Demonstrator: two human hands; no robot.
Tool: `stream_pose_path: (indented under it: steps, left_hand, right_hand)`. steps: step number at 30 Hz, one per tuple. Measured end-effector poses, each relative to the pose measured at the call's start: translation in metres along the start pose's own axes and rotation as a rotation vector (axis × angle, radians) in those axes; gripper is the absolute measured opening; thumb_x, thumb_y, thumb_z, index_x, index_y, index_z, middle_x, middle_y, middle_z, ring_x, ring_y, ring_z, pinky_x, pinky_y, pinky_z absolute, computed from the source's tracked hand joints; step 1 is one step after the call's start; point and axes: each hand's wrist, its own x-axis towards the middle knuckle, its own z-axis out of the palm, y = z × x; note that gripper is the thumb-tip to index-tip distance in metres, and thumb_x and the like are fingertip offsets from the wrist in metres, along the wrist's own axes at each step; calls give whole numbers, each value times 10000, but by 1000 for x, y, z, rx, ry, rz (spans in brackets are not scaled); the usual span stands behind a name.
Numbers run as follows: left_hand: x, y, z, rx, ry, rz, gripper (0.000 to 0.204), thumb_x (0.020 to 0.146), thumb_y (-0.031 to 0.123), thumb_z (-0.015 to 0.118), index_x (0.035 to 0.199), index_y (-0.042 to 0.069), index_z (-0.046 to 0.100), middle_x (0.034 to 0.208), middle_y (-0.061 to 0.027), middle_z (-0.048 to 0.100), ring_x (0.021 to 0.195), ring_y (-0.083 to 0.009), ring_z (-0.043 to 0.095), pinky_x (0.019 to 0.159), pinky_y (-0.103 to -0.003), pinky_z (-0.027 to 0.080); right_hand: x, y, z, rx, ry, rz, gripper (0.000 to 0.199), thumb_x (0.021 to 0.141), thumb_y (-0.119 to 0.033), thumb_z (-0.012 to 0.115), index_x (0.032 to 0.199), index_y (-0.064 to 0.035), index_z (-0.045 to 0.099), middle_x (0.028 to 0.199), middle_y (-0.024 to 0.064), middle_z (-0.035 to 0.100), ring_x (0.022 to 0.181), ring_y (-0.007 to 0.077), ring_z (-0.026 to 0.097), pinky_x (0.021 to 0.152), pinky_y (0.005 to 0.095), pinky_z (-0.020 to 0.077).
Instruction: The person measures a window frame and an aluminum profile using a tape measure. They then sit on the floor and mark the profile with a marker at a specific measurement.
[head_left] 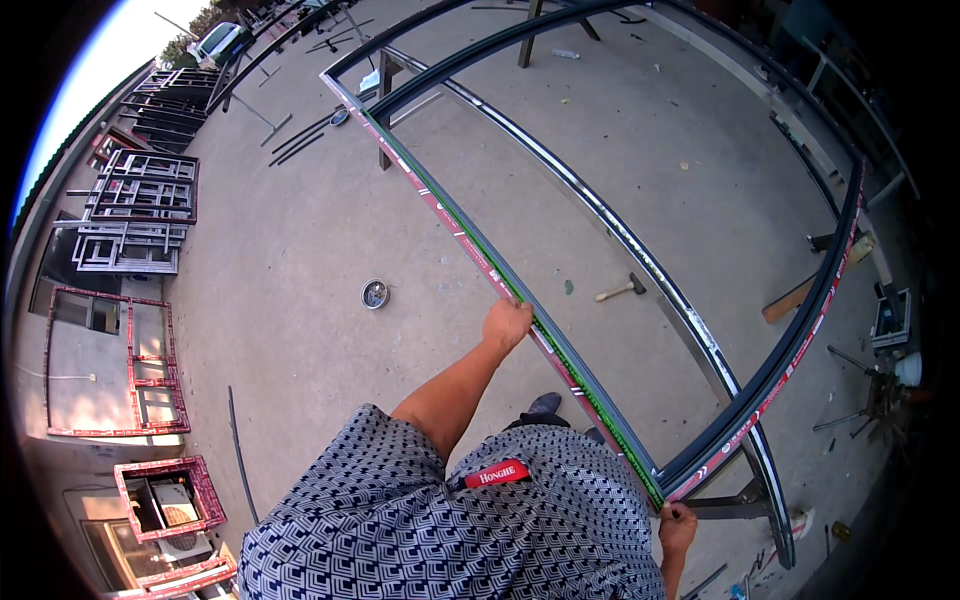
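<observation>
A large dark metal window frame lies in front of me, with red printed film on its outer side. A narrow green strip runs along the near long side. My left hand is closed on that side, near its middle, at the edge with the green strip. At the near right corner of the frame, my right hand has its fingers closed on the edge. Whether either hand also pinches the strip is hidden by the fingers. Beneath the frame passes a long support rail with a light top.
On the concrete floor are a hammer, a bowl of small parts and a thin dark bar. Stacked frames and red-filmed frames lean along the left wall. Wooden blocks lie beyond the frame's right side.
</observation>
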Motion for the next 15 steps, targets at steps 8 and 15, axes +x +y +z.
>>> stream_pose_path:
  steps: [8,15]
  left_hand:
    - [0,-4,5,19,19,24,363,877,324,580,838,-10,718,819,-240,716,846,-399,713,803,-469,542]
    - [-6,-2,-9,48,-55,-5,395,875,351,580,946,-4,736,1006,-291,717,1002,-453,694,903,-502,538]
  right_hand:
    - [0,7,-1,0,-14,50,268,893,-231,758,813,21,717,643,132,629,589,214,596,619,383,489]
    - [-4,5,0,-37,-27,32,255,889,-234,757,814,7,720,652,145,635,578,240,583,607,407,472]
